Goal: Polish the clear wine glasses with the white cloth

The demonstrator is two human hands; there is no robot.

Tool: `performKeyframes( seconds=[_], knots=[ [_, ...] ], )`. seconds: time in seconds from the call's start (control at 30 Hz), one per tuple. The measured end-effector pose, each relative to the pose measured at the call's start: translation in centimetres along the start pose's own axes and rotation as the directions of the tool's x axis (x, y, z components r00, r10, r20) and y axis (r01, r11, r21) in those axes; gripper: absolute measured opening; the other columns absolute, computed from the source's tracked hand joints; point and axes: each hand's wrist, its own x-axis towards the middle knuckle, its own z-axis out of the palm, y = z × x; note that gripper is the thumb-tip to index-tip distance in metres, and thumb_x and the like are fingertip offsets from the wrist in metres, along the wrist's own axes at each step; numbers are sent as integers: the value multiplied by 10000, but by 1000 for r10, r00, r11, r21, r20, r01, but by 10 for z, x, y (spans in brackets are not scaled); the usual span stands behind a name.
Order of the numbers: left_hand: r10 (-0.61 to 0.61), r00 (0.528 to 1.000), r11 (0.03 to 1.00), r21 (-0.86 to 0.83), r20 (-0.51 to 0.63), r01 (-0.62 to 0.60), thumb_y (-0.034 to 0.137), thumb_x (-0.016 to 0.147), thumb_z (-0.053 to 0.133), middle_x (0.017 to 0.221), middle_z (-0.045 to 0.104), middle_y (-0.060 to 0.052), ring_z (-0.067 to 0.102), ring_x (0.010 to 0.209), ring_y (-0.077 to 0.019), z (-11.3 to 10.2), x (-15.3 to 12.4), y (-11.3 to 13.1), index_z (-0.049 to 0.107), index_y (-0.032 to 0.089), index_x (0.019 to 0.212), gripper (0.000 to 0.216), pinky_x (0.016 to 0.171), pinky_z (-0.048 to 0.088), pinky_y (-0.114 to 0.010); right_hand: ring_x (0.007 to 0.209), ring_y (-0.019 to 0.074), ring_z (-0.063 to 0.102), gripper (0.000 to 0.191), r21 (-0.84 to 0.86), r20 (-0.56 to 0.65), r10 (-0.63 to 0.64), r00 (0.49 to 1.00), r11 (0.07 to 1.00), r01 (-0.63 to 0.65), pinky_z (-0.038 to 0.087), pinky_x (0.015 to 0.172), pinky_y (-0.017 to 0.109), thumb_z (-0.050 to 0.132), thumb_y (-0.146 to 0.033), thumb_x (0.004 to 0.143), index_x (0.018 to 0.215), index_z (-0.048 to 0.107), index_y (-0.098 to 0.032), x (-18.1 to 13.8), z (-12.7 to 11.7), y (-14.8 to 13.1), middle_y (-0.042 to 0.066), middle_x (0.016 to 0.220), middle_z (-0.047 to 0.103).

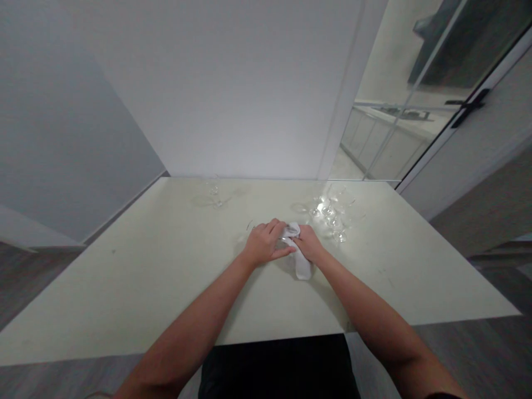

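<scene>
My two hands meet over the middle of a pale table (124, 288). My left hand (264, 243) is curled around a clear glass (284, 239) that is mostly hidden by the fingers. My right hand (308, 244) grips a white cloth (301, 265), which wraps over the glass and hangs down toward me. Both hands are closed and touch each other.
A group of several clear stemmed glasses (330, 213) stands just beyond my right hand. One or two more clear glasses (215, 194) stand at the far left-centre of the table. A white wall lies behind, and a glass door with a black handle (467, 108) is at the right.
</scene>
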Motion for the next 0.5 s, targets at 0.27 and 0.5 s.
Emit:
performKeyframes(
  seconds=[0.27,0.5],
  knots=[
    [-159,954,986,-1,254,165,702,835,256,737,644,-72,621,695,-234,7,-1,-2,543,177,910,603,559,368,-286,796,218,606,176,-404,116,-78,990,907,119,381,674,273,526,-247,769,850,620,-121,-7,-11,-13,134,866,670],
    [-44,998,996,-84,-46,40,706,819,301,1101,598,-157,590,968,-256,6,-2,-5,454,127,1206,713,791,425,-340,771,175,607,236,204,-22,19,1000,979,-14,433,707,256,430,-224,835,823,646,-129,5,5,11,66,813,688]
  ],
)
